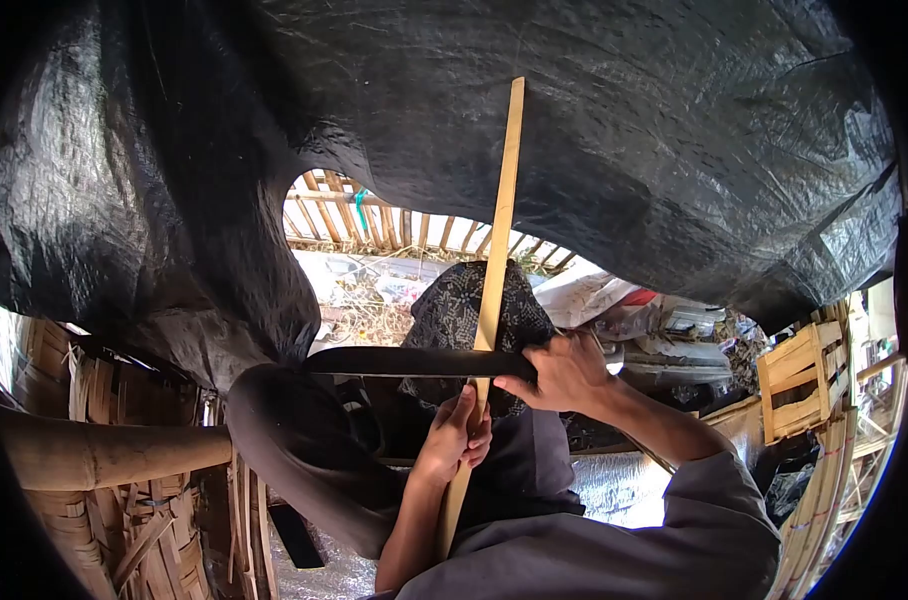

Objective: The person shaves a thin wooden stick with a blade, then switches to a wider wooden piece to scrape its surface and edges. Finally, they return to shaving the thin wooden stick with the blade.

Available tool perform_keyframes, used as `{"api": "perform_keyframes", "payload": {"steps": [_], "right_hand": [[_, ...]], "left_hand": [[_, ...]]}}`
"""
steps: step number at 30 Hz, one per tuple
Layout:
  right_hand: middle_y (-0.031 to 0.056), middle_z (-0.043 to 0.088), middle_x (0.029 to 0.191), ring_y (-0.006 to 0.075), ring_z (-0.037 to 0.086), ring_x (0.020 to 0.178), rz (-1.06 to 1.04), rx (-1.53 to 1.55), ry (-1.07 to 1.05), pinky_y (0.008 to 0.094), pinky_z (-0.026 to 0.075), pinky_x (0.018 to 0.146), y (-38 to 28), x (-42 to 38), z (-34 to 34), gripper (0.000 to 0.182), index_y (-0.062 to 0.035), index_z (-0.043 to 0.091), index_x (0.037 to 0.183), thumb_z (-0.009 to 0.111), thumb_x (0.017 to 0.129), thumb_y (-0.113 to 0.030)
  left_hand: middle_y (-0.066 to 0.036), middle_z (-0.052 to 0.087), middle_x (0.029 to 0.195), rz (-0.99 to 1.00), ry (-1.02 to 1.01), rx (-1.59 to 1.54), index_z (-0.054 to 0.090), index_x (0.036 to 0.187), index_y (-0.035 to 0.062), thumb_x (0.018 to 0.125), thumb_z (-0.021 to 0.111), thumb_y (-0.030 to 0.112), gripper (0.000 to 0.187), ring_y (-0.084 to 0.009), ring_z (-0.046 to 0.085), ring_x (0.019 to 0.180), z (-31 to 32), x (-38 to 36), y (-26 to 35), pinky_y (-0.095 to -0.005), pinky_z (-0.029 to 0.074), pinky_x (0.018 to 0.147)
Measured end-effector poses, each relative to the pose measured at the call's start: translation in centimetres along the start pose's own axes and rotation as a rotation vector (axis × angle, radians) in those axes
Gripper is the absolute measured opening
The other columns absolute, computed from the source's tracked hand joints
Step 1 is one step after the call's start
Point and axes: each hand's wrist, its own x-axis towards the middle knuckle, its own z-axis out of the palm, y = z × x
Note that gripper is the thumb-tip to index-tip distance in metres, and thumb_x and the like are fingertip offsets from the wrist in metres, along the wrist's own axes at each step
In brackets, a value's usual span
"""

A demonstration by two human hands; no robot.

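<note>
A long pale bamboo strip (501, 215) runs up and away from my lap, its far end high against the black sheet. My left hand (457, 436) is wrapped round the strip's lower part, thumb pointing up along it. My right hand (566, 374) grips one end of a machete (414, 362), whose handle is hidden by the fingers. The dark, broad blade lies crosswise over the strip just above my left hand, its edge facing me and its tip pointing left by my knee. Beneath them, a dark patterned cloth (454, 310) covers part of my legs.
Black plastic sheeting (614, 120) hangs in front and to the left. A thick bamboo pole (124, 455) juts in from the left, above split bamboo pieces (164, 540). A slatted wooden crate (801, 380) stands at right. Litter (674, 345) lies beyond my right hand.
</note>
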Motion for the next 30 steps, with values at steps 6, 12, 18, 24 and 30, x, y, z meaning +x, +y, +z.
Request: {"api": "perform_keyframes", "payload": {"steps": [6,12,18,24,30], "right_hand": [[0.0217,0.055,0.053,0.032,0.059,0.049,0.168,-0.012,0.099,0.0417,0.047,0.046,3.9,2.8,1.1,0.072,0.0014,0.063,0.064,0.041,0.079,-0.066],[0.0231,0.053,0.051,0.0326,0.058,0.046,0.082,-0.001,-0.008,0.0425,0.045,0.043,3.1,2.0,0.1,0.072,0.0021,0.064,0.065,0.041,0.08,-0.065],[0.0183,0.052,0.048,0.0261,0.054,0.04,-0.024,0.01,0.21,0.0378,0.042,0.037,5.5,3.5,2.1,0.073,0.0002,0.065,0.065,0.041,0.078,-0.068],[0.0143,0.05,0.043,0.0264,0.054,0.038,-0.064,-0.027,-0.012,0.0384,0.043,0.036,3.0,2.0,0.0,0.071,-0.0032,0.065,0.065,0.04,0.078,-0.069],[0.0134,0.048,0.043,0.0221,0.051,0.037,0.167,0.055,-0.032,0.0369,0.04,0.033,6.2,4.6,0.2,0.076,0.0009,0.06,0.056,0.037,0.08,-0.067]], "left_hand": [[0.002,0.029,0.044,0.006,-0.015,0.022,0.044,0.073,0.0077,0.09,0.037,0.051,0.047,-0.0054,0.025,0.029,-0.2,0.3,-0.1,-0.0217,0.023,0.028],[0.003,0.028,0.044,-0.02,-0.08,-0.054,0.041,0.073,0.0076,0.091,0.036,0.05,0.046,-0.0052,0.024,0.029,-0.4,0.1,-0.1,-0.0218,0.021,0.028],[0.003,0.027,0.044,0.001,-0.052,0.014,0.04,0.072,0.0078,0.092,0.033,0.048,0.045,-0.0051,0.022,0.03,0.0,0.4,0.3,-0.0221,0.02,0.028],[0.003,0.027,0.044,-0.018,-0.05,-0.03,0.04,0.071,0.0079,0.093,0.033,0.047,0.045,-0.0055,0.021,0.03,-0.3,0.2,0.2,-0.0221,0.02,0.028],[0.003,0.027,0.044,0.01,-0.023,0.02,0.04,0.072,0.0081,0.092,0.034,0.047,0.044,-0.0055,0.021,0.029,-0.3,0.6,0.3,-0.0221,0.02,0.028]]}}
